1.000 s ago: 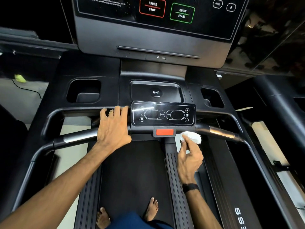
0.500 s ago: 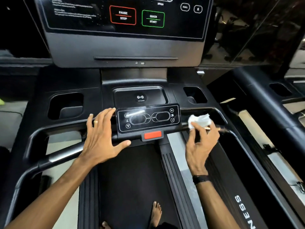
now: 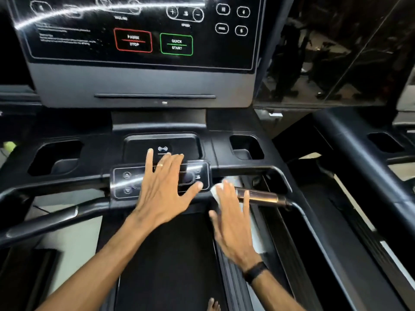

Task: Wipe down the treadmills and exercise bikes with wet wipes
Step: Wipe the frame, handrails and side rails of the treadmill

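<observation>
Right hand presses a wet wipe flat-fingered onto the handlebar to clean it; beside this grip, left hand lies open on the control panel, bracing.

Dim, motion-blurred wide-angle view, white glare streak across glossy console.

Black glossy upright treadmill console panel: red-outlined button reads "PAUSE STOP"; green-outlined button, just right of it, reads "QUICK START". Above, "INCLINE" caption legible under the left oval control; the small-print lines at far left are too blurred to read.
</observation>
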Demonstrator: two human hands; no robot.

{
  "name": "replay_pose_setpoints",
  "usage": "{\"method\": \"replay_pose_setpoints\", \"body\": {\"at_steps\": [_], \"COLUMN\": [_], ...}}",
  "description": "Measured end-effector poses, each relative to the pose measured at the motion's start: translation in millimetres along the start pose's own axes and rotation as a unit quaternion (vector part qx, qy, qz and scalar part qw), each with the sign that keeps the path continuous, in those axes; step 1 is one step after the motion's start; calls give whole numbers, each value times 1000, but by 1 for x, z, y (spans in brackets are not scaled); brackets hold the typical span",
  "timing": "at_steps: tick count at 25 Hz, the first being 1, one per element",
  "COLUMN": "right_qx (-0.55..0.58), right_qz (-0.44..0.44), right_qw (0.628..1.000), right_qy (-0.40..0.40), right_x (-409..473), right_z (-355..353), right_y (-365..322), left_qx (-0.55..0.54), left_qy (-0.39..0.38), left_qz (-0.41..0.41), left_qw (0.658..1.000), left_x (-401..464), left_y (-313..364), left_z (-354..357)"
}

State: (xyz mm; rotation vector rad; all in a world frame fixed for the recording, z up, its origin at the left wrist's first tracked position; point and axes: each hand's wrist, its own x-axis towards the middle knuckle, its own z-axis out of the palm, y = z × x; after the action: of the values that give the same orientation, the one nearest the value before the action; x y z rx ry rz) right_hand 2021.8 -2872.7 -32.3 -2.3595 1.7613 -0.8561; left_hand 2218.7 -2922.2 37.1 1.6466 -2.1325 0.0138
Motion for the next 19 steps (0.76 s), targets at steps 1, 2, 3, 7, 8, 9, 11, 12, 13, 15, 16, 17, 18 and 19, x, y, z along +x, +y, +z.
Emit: {"method": "replay_pose_setpoints", "body": {"at_steps": [1, 2, 3, 7, 8, 9, 11, 12, 13, 15, 16, 17, 18, 19], "right_qx": [-53, -95, -120, -63, -56, -65, -92, -102, -110, -147, -181, -220, -247, -253], "right_qz": [10, 31, 58, 88, 56, 22, -12, -16, -10, 38, 68, 101, 133, 157], "right_qw": [999, 995, 991, 993, 995, 994, 992, 992, 992, 987, 980, 968, 955, 947], "right_qy": [-9, -10, -6, -47, -67, -83, -81, -74, -65, -55, -53, -70, -96, -119], "right_x": [-1, 2, 7, 24, 22, 20, 13, 11, 9, -4, -12, -18, -20, -18], "right_z": [1, -2, -9, -24, -21, -15, -7, -6, -8, -22, -33, -46, -57, -63], "right_y": [11, 21, 37, 41, 25, 6, -17, -12, 1, 48, 77, 105, 126, 136], "left_qx": [11, 19, 19, 22, 32, 42, 56, 65, 77, 97, 102, 103, 103, 102], "left_qy": [-7, -13, -15, -39, -46, -53, -71, -73, -79, -99, -101, -99, -95, -90], "left_qz": [-7, -15, -26, -58, -64, -64, -51, -40, -31, -11, -2, 4, 8, 11], "left_qw": [1000, 1000, 999, 997, 996, 996, 995, 994, 993, 990, 990, 990, 990, 991], "left_x": [7, 12, 17, 32, 35, 39, 44, 46, 49, 55, 58, 60, 62, 63], "left_y": [9, 17, 26, 50, 53, 54, 57, 57, 58, 60, 62, 64, 66, 65], "left_z": [5, 8, 13, 16, 13, 9, 3, 2, 1, 5, 8, 10, 11, 12]}}
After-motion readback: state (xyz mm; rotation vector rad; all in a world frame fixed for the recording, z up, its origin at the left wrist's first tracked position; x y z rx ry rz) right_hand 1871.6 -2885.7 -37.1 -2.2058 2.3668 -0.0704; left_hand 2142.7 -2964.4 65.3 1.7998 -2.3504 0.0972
